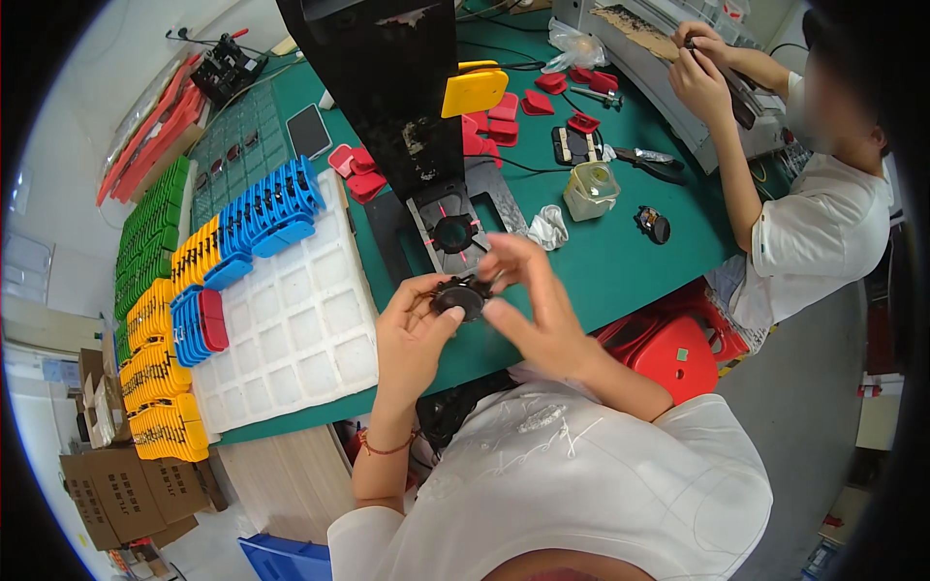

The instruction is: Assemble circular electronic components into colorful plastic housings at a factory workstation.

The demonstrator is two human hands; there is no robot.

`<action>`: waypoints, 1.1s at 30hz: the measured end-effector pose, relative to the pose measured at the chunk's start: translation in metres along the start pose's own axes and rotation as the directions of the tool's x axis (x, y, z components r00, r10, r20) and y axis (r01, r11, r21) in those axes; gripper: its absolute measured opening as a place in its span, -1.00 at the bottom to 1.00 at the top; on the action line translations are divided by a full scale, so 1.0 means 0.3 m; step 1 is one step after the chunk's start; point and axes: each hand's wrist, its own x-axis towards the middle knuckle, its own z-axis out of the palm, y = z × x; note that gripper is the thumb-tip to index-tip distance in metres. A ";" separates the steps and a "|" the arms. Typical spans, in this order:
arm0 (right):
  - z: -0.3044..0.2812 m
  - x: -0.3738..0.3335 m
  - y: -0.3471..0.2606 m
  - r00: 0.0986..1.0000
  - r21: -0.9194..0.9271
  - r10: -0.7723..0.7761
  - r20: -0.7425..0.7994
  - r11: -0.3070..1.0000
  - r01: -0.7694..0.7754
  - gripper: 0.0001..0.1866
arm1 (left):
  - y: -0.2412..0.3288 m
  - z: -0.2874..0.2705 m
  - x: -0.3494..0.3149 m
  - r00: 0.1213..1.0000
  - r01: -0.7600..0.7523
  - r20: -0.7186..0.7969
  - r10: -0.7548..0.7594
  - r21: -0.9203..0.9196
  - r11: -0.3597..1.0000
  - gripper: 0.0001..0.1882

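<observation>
A small black round part (459, 296) is pinched btwn left hand (412, 339) & right hand (538, 305), fingers curled on its rim. It's held above the green table (620, 252), just in front of a black press fixture (451, 232)

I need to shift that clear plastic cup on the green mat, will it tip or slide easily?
The clear plastic cup looks thin-walled and light, so it would probably slide on the smooth green mat. It looks squat, so tipping seems unlikely, though squeezing may dent it.

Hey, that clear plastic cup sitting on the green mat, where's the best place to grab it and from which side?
Grip the clear cup around its side wall, coming down from above and its near side. It stands upright, and the mat in front looks open. Black pliers lie close behind it and a crumpled white cloth lies to its left, so those sides are tighter.
</observation>
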 end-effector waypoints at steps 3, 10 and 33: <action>-0.074 0.123 0.010 0.995 -0.436 -0.094 -0.015 0.897 0.078 -0.64 | 0.006 -0.046 0.003 0.997 -0.021 -0.079 0.024 0.036 0.999 -0.67; -0.163 0.534 0.365 0.990 -0.907 -0.080 -0.117 0.415 -0.074 -0.71 | 0.059 -0.070 0.044 0.998 -0.006 -0.061 -0.002 -0.130 0.991 -0.67; -0.168 0.180 0.040 0.991 0.320 0.137 -0.013 0.939 -0.126 -0.82 | 0.074 0.009 0.117 0.975 -0.106 -0.200 0.100 -0.019 0.994 -0.70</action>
